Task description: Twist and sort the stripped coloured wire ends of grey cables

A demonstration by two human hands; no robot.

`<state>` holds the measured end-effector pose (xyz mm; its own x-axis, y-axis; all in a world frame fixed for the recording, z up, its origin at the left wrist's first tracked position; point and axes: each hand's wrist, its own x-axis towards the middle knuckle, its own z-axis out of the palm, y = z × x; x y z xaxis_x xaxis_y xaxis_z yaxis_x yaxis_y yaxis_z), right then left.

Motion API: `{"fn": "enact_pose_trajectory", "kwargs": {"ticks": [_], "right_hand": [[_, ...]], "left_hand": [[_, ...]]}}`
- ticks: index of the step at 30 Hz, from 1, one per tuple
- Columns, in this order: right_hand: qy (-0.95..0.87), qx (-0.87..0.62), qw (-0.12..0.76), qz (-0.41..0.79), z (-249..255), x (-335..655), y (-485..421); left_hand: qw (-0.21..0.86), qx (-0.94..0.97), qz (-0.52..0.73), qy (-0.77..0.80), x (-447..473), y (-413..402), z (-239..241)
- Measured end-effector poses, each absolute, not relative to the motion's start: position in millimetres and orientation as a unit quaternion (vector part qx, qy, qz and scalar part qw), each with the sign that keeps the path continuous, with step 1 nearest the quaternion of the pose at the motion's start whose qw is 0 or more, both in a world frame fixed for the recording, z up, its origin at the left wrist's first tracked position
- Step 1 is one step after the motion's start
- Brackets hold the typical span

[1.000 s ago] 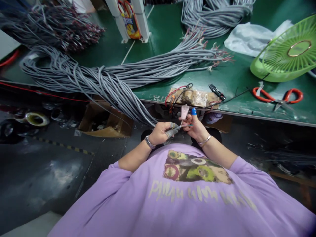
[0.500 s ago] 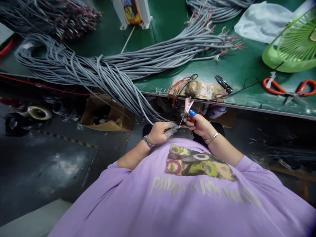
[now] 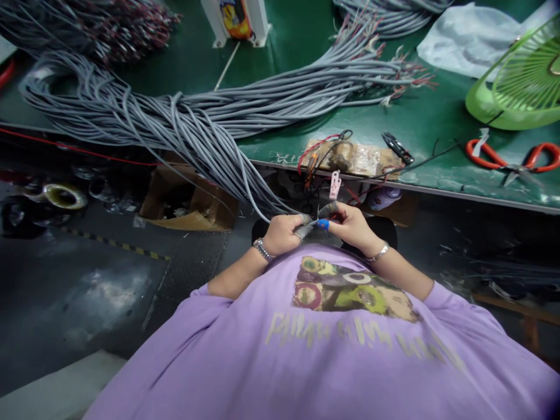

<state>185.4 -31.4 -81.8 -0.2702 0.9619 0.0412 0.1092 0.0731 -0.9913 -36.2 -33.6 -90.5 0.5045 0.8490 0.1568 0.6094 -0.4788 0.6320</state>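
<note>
Below the bench edge, my left hand (image 3: 285,231) is closed around the end of a grey cable (image 3: 258,204), with wrapped thumb and finger. My right hand (image 3: 347,224) pinches at that same cable end, its thumb in a blue cover and its index finger in a grey one. Thin coloured wires poke out between the fingers, mostly hidden. The cable belongs to a thick bundle of grey cables (image 3: 210,140) that droops off the bench. Just above my right hand, a pink clip (image 3: 335,185) hangs at the bench edge.
Taped to the green bench (image 3: 280,153) is a block (image 3: 365,159) with wires. Black cutters (image 3: 397,148), red-handled scissors (image 3: 494,157) and a green fan (image 3: 516,87) lie to the right. A cardboard box (image 3: 188,204) stands under the bench.
My right hand has left the pink clip and moved left and slightly down, onto the cable end beside my left hand. The clip now hangs free. My left hand keeps its grip.
</note>
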Motion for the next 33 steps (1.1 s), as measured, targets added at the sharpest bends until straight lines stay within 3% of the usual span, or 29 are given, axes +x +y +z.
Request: {"fn": "enact_pose_trajectory", "kwargs": {"ticks": [5, 10, 13, 16, 21, 25, 33], "right_hand": [[-0.750, -0.412, 0.405, 0.322, -85, 189, -34], [-0.796, -0.395, 0.374, 0.265, -89, 192, -36], [-0.763, -0.420, 0.402, 0.280, -94, 192, -35], [-0.691, -0.445, 0.431, 0.372, -96, 190, -34], [-0.566, -0.440, 0.413, 0.562, -93, 178, -40], [-0.570, -0.447, 0.415, 0.551, -91, 168, -42], [-0.513, -0.513, 0.474, 0.499, -104, 180, -26]], "left_hand": [[0.295, 0.804, 0.234, 0.460, -36, -33, -85], [0.398, 0.733, 0.292, 0.468, -39, -30, -87], [0.449, 0.695, 0.314, 0.466, -41, -29, -89], [0.467, 0.681, 0.324, 0.463, -40, -30, -89], [0.403, 0.717, 0.322, 0.469, -37, -33, -91], [0.390, 0.737, 0.299, 0.464, -36, -33, -90], [0.590, 0.569, 0.367, 0.440, -40, -30, -81]]}}
